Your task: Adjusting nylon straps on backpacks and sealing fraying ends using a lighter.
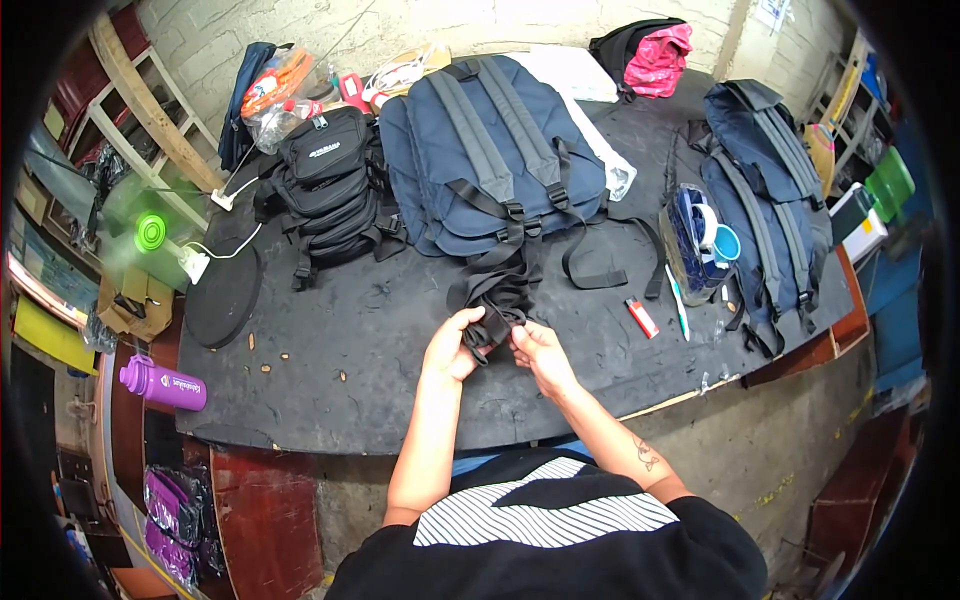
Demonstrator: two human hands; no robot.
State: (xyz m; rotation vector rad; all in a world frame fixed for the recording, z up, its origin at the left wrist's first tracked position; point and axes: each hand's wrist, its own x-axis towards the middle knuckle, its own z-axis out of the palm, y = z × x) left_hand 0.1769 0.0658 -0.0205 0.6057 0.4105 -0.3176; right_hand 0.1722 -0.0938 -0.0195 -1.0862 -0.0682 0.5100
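Observation:
A bunched bundle of black webbing straps (492, 300) is gathered between my two hands over the dark table. My left hand (452, 345) is closed around its left side, and my right hand (542, 355) pinches its right side. The straps run up to a navy backpack (420, 150) with grey shoulder straps (522, 130), which lies on the table with its straps facing up. One loose black strap (600, 281) curls on the table to the right of the bundle. The bundle partly hides the fingertips of both hands.
Left of the navy backpack sits a black bag (325, 170); another navy backpack (770, 200) lies at the right edge. A clear case (690, 260), a red lighter (642, 318) and a pen (678, 303) lie right of my hands. A purple bottle (165, 384) stands out at left.

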